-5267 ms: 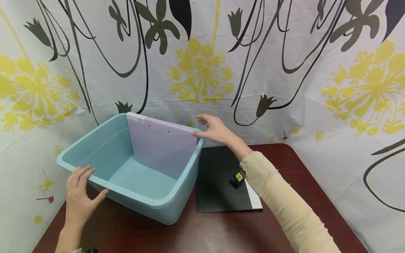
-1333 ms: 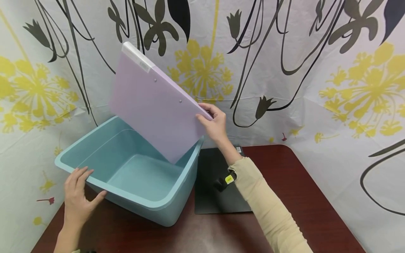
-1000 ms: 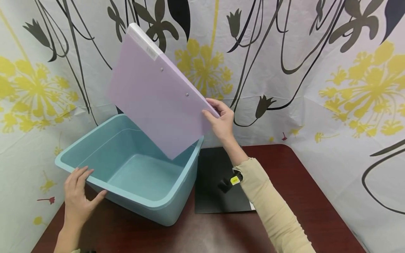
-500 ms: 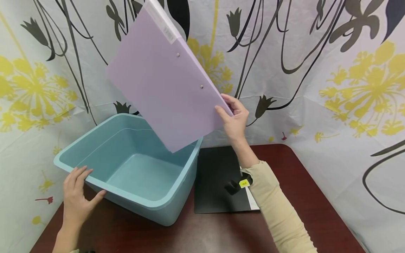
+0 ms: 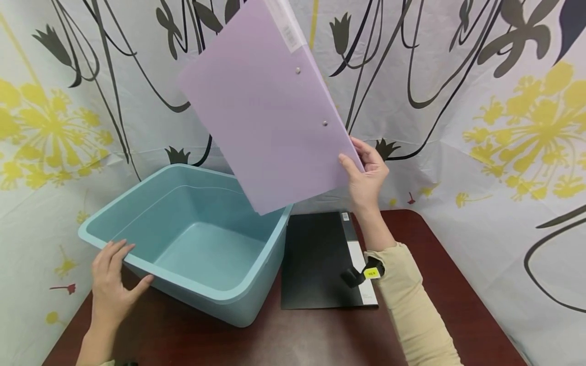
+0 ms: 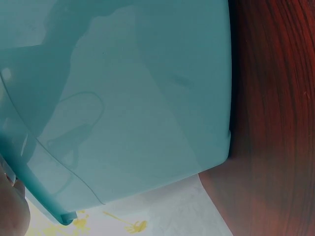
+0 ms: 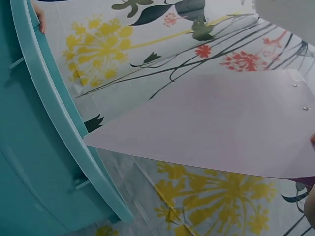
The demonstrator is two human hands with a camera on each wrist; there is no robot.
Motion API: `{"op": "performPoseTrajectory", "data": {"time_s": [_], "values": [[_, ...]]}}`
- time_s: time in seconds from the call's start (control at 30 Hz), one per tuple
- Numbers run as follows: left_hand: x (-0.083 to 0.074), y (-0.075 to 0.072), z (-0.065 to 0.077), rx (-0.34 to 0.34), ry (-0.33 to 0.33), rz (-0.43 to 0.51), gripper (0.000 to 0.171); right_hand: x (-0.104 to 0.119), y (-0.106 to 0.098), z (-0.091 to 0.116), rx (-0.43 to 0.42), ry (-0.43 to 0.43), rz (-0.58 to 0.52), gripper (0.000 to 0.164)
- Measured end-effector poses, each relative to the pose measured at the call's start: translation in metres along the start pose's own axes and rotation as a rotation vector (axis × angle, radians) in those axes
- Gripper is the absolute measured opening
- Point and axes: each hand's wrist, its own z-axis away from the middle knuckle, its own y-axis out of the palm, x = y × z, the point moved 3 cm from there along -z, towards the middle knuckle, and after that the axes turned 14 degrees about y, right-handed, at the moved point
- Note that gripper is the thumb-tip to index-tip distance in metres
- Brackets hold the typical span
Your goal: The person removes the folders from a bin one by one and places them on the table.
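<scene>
A lilac file folder [image 5: 265, 112] with a white spine label and two metal rivets is held up tilted over the right back part of the blue plastic tub [image 5: 210, 254]. My right hand [image 5: 366, 173] pinches it near the lower end of its spine, thumb on the front cover and fingers behind. In the right wrist view the folder [image 7: 211, 128] reaches out to a corner near the tub's rim [image 7: 54, 108]. My left hand [image 5: 110, 279] rests at the tub's near left rim, fingertips over the edge and thumb spread along the outer wall.
A black folder [image 5: 316, 259] with a white strip lies flat on the dark red table [image 5: 439, 284], right of the tub. Behind the table hangs a white cloth [image 5: 458, 127] with a flower print. A small black wrist camera [image 5: 352, 277] sits at my right cuff.
The lilac folder stood inside the tub against its back wall. My right hand took hold of it, lifted it out, and has moved right, tilting it steeper. The left hand has stayed.
</scene>
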Motion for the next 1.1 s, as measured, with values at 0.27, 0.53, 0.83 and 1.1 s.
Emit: {"op": "performPoseTrajectory", "data": {"time_s": [0.27, 0.53, 0.83, 1.1], "values": [[0.000, -0.001, 0.000, 0.036, -0.028, -0.005, 0.091, 0.005, -0.019, 0.001, -0.059, 0.024, -0.087, 0.033], [-0.001, 0.000, 0.001, 0.018, -0.011, -0.006, 0.089, 0.009, -0.038, 0.002, -0.108, 0.033, -0.147, 0.033], [-0.001, -0.001, 0.000, 0.048, -0.034, -0.010, 0.091, 0.011, -0.058, 0.007, -0.148, 0.060, -0.214, 0.034], [-0.001, -0.001, 0.001, 0.050, -0.032, -0.012, 0.092, 0.010, -0.080, 0.009, -0.189, 0.067, -0.215, 0.034]]}}
